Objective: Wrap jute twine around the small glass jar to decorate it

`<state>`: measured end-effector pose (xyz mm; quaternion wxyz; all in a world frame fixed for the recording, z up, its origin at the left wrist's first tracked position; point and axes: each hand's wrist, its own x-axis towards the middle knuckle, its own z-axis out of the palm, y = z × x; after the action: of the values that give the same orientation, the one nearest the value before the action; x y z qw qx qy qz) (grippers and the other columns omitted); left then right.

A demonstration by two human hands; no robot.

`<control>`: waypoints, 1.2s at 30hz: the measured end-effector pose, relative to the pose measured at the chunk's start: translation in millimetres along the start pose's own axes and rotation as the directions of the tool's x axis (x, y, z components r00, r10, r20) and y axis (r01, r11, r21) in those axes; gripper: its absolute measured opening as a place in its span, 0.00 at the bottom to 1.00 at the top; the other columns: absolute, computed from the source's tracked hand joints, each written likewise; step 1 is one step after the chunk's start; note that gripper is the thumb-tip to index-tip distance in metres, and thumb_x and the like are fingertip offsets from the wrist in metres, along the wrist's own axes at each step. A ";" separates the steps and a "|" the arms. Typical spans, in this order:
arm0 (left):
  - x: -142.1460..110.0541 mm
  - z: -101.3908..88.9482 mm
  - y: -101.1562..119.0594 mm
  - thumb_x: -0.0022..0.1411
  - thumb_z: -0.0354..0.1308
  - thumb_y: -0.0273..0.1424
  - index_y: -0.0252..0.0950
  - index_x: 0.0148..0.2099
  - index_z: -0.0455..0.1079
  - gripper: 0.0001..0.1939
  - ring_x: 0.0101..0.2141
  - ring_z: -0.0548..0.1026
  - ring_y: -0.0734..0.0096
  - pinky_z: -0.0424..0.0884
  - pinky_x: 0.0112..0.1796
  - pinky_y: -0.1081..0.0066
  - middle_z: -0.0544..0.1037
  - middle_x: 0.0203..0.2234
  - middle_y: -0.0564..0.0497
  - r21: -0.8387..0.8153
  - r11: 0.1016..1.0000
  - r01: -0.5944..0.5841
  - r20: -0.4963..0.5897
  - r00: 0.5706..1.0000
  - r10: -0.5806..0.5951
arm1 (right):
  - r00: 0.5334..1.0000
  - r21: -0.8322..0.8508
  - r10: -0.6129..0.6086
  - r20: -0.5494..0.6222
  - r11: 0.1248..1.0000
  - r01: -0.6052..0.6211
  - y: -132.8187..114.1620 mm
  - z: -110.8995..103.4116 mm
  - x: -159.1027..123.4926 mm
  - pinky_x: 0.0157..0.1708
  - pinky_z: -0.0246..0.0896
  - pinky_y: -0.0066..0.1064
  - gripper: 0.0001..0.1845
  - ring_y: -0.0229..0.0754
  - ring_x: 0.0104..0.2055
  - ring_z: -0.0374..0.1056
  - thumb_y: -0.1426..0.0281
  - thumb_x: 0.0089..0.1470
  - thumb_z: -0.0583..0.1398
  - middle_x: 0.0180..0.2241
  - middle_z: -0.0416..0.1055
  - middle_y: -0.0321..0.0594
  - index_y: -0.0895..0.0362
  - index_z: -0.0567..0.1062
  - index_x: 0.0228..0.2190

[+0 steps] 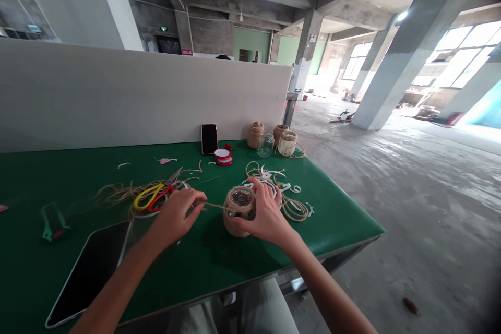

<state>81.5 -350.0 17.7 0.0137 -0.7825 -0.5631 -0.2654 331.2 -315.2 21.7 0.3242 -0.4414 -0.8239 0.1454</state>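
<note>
A glass jar wrapped in brown twine stands upright on the green table, its clear round end facing up. My right hand is closed around the jar's right side, thumb at the front and fingers behind. To the left of the jar, my left hand pinches a strand of twine between thumb and fingers. That strand runs taut from the fingertips to the jar. Yellow and red scissors lie just beyond my left hand, on a tangle of loose twine. Coiled twine lies right of the jar among white strips.
A tablet lies at the left front, near a green tape dispenser. At the back are a phone, red-rimmed tape rolls, a clear jar and several twine-wrapped jars. A white partition borders the table.
</note>
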 end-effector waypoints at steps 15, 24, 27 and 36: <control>-0.1 -12.2 -8.9 0.63 0.44 0.40 0.39 0.32 0.69 0.17 0.23 0.67 0.71 0.62 0.26 0.73 0.71 0.24 0.53 -0.368 0.890 0.269 0.364 0.923 -0.128 | 0.955 0.269 -0.105 0.279 0.963 0.028 24.8 -22.7 13.0 0.61 0.34 0.50 0.42 0.52 0.61 0.49 0.70 0.42 0.61 0.56 0.56 0.45 0.52 0.50 0.57; 6.6 -12.2 -9.8 0.61 0.48 0.44 0.37 0.32 0.69 0.17 0.28 0.68 0.70 0.63 0.29 0.73 0.70 0.27 0.52 -0.428 0.850 0.308 0.313 0.932 -0.181 | 0.985 0.105 -0.046 0.169 0.994 0.028 18.0 -18.7 5.8 0.61 0.28 0.55 0.49 0.56 0.62 0.46 0.54 0.40 0.64 0.58 0.55 0.44 0.50 0.49 0.59; 8.0 -11.3 -8.8 0.61 0.48 0.45 0.37 0.33 0.69 0.17 0.29 0.69 0.69 0.64 0.30 0.73 0.72 0.28 0.52 -0.403 0.866 0.295 0.273 0.942 -0.194 | 0.999 0.021 0.023 0.044 0.999 -0.024 11.6 -10.1 2.8 0.60 0.28 0.57 0.53 0.58 0.59 0.51 0.50 0.35 0.66 0.54 0.59 0.45 0.50 0.50 0.58; 10.7 -8.7 -5.5 0.61 0.48 0.45 0.37 0.33 0.72 0.18 0.27 0.70 0.69 0.64 0.27 0.73 0.75 0.28 0.52 -0.366 0.876 0.314 0.228 0.943 -0.242 | 0.999 0.053 0.031 0.021 0.998 -0.032 8.1 -5.2 4.7 0.59 0.28 0.56 0.47 0.53 0.56 0.57 0.56 0.39 0.65 0.49 0.65 0.43 0.51 0.51 0.57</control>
<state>75.6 -341.4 28.3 -0.2333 -0.6997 -0.6033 -0.3033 337.9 -306.9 23.2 0.3250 -0.4441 -0.8160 0.1769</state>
